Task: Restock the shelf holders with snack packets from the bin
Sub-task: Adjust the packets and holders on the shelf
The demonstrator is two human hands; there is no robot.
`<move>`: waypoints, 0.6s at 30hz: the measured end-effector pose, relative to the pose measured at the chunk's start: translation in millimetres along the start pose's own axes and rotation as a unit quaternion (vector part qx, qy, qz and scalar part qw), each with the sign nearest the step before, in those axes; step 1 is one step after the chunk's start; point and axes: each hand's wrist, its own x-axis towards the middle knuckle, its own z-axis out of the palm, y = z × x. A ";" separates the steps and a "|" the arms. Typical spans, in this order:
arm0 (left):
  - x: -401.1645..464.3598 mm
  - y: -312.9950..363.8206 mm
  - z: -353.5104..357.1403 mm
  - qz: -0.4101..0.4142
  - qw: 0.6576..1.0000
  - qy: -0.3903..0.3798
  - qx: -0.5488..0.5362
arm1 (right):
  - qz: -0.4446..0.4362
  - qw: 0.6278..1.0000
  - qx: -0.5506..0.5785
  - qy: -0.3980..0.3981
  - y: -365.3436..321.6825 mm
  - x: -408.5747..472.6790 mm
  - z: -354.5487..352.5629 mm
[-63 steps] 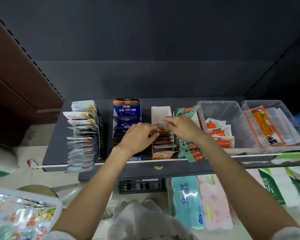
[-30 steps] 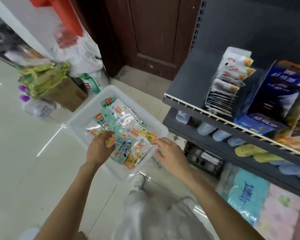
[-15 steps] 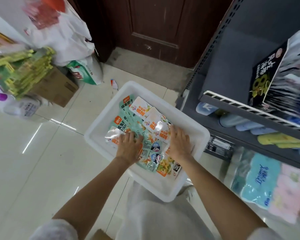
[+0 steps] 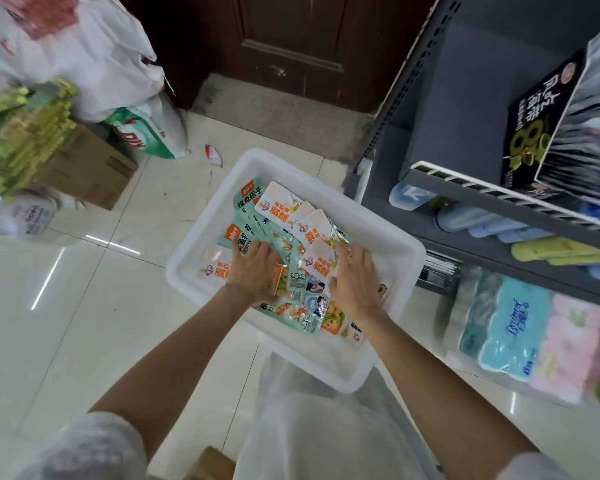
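Observation:
A white plastic bin [image 4: 328,372] stands on the tiled floor below me, holding a loose pile of snack packets [image 4: 284,216], some teal, some white with orange print. My left hand [image 4: 253,268] lies palm down on the left of the pile, fingers curled into the packets; whether it grips one is hidden. On the right of the pile my right hand [image 4: 355,275] rests flat, its fingertips on a white packet. At the upper right, a black shelf holder [image 4: 534,123] with silvery packets [image 4: 593,109] sits on the grey shelf [image 4: 499,197].
A lower shelf carries flat blue and yellow packs [image 4: 548,251]; tissue packs [image 4: 513,327] lie beneath. To the left are a cardboard box [image 4: 90,171], stacked green packs [image 4: 25,133], white plastic bags [image 4: 84,46] and a green-white sack [image 4: 149,133]. A brown door [image 4: 291,36] stands behind.
My view swung from the shelf down to the bin. Both hands left the shelf holders and came down onto the packets; over the last half second they shifted only slightly on the pile.

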 end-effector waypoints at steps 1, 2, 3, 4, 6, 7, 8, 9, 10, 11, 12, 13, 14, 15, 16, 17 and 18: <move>-0.1 -0.7 0.8 0.003 1.000 0.001 -0.005 | -0.045 0.999 0.005 -0.009 -4.4 -1.6 0.0; -0.5 -0.9 0.7 0.001 1.000 0.006 -0.015 | -0.094 0.995 -0.006 -0.044 -10.6 -3.9 1.1; 0.2 -0.4 0.6 -0.004 1.000 0.012 -0.024 | -0.136 0.986 -0.029 -0.089 -17.2 -7.0 4.5; 1.4 0.6 0.2 -0.008 0.999 0.018 -0.027 | -0.160 0.978 -0.053 -0.125 -23.1 -10.0 9.2; 4.8 3.4 -1.1 -0.009 1.000 0.021 -0.016 | -0.147 0.972 -0.092 -0.158 -31.5 -11.7 18.9; 6.4 5.5 -1.2 -0.007 1.000 0.016 -0.007 | -0.131 0.972 -0.108 -0.162 -33.9 -11.2 23.6; 7.3 7.9 -2.0 -0.006 1.000 0.007 0.003 | -0.117 0.972 -0.122 -0.161 -35.7 -10.6 26.3; 7.8 10.6 -1.6 -0.005 1.000 -0.005 0.014 | -0.107 0.972 -0.135 -0.157 -37.5 -9.7 27.1; 7.4 13.4 -1.3 -0.005 1.000 -0.015 0.023 | -0.103 0.972 -0.148 -0.149 -38.6 -8.9 26.7; 7.3 15.6 -0.2 -0.002 0.999 -0.019 0.028 | -0.102 0.972 -0.159 -0.137 -38.4 -8.2 26.0; 6.6 16.6 0.8 0.000 0.999 -0.018 0.027 | -0.105 0.973 -0.165 -0.126 -37.4 -7.3 25.0; 6.2 16.2 2.1 0.001 1.000 -0.010 0.018 | -0.109 0.973 -0.166 -0.121 -35.6 -6.9 23.6; 5.2 14.6 3.2 -0.001 1.000 -0.002 0.004 | -0.111 0.973 -0.163 -0.121 -33.6 -6.5 21.5; 3.6 12.0 4.6 -0.004 1.000 0.007 -0.014 | -0.113 0.974 -0.158 -0.119 -31.0 -6.4 20.9; 1.8 9.0 5.8 -0.010 0.999 0.016 -0.035 | -0.117 0.974 -0.156 -0.113 -28.5 -6.7 20.3; 0.4 6.7 6.8 -0.016 0.998 0.025 -0.055 | -0.122 0.974 -0.160 -0.105 -27.2 -7.1 19.7; -0.4 5.6 6.7 -0.021 0.997 0.031 -0.071 | -0.127 0.973 -0.163 -0.099 -26.8 -8.3 18.7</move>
